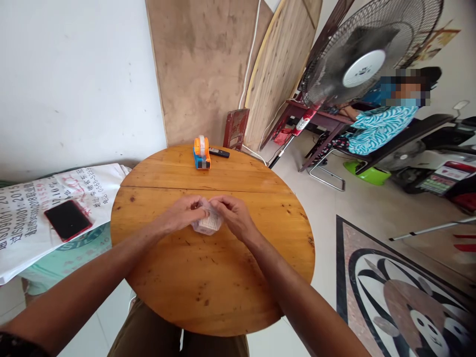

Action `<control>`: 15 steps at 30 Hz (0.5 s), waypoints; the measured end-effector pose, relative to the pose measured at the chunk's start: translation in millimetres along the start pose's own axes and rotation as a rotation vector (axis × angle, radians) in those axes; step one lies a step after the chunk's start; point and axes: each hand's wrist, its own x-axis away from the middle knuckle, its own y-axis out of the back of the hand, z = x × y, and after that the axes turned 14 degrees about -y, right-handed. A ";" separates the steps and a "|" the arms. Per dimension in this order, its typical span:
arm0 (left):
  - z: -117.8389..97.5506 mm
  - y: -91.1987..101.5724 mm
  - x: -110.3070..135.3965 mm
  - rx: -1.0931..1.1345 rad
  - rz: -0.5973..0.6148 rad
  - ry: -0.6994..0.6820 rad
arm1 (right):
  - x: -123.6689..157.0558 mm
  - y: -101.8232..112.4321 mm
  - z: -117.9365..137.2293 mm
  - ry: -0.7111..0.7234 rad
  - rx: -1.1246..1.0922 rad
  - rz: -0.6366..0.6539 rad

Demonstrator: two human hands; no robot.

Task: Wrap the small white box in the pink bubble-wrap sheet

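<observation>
A small clear plastic bag [207,225] with something pale inside rests at the middle of the round wooden table [208,292]. From its left side, my left hand [188,210] pinches the bag near the top. My right hand [232,213] grips the upper right part of the same bag, fingers closed. What lies inside the bag is too small to name, though faint print seems to show on it. Beyond both hands stands an orange and blue tape dispenser [202,153] with a roll of clear tape. Beside the dispenser lies a dark, slim object [219,152].
On the left, a black phone [68,219] lies on white printed sacks [92,183]. A standing fan [362,64] rises at the right. Behind it, a person [386,124] sits at a dark table. A wooden chair back [236,128] meets the table's far edge.
</observation>
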 end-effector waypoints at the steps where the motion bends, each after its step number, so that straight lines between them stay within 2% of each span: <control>1: -0.6 -0.4 -5.5 0.047 -0.008 0.051 | -7.8 1.3 -0.8 -0.073 -0.090 0.018; 4: 0.3 -2.6 -14.8 0.106 -0.051 0.174 | -23.2 1.8 -9.5 -0.203 -0.267 0.032; 7: 4.1 -3.3 -14.1 0.128 -0.089 0.237 | -26.1 -0.3 -21.0 -0.291 -0.384 0.075; 11: 7.2 -1.4 -10.0 0.143 -0.109 0.232 | -22.1 0.6 -25.8 -0.330 -0.471 0.114; 15: 5.9 -1.9 -9.4 0.176 -0.129 0.213 | -17.9 8.1 -22.3 -0.325 -0.442 0.044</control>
